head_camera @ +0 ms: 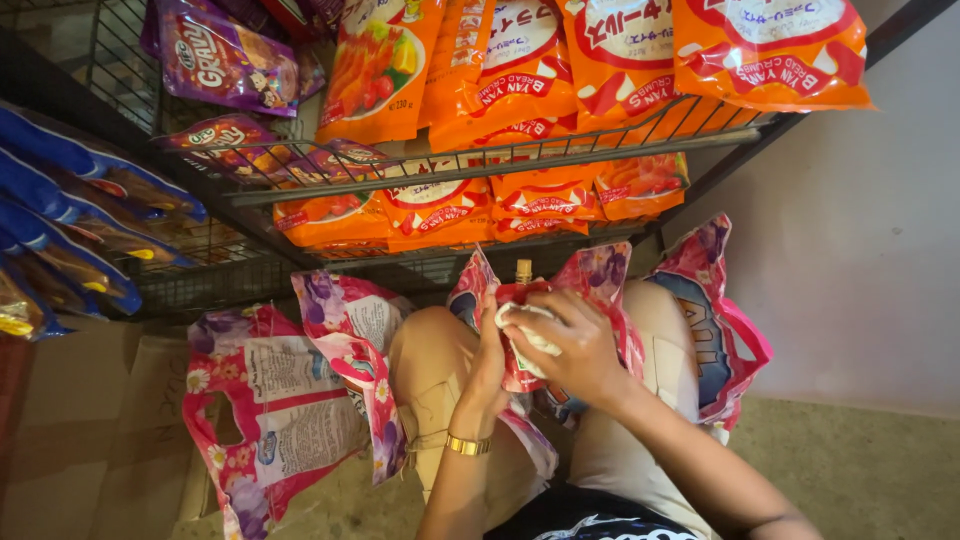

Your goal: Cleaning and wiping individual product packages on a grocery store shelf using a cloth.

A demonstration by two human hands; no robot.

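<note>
1. A crumpled white cloth is pressed against the upper part of a pink, flower-printed plastic pouch, which lies on the person's lap, between the bare knees and just under the lower wire shelf.
2. The pouch's long axis runs away from the person, up the picture; its top end points toward the shelves. What it contains cannot be told.
3. A small tan, cork-like stub sticks up just beyond the pouch's top edge; what it belongs to cannot be told.
4. The right hand lies over the pouch from the right, fingers curled closed around the white cloth, back of the hand facing the camera, forearm running down to the lower right.
5. The left hand stands edge-on at the pouch's left side, fingers closed against its wrapper, gripping it; a gold bracelet sits on that wrist, and the forearm rises straight from the bottom edge.
6. More pink flower-printed pouches lie about the legs: one flat pouch with a white label panel on the floor to the left, another draped over the left knee, and one leaning at the right thigh.
7. A black wire rack stands just beyond the knees. Its shelves hold orange crumb bags in rows, upper and lower; purple snack packets sit at the upper left, and blue packets hang at the far left.
8. A pale plain wall closes the right side.
</note>
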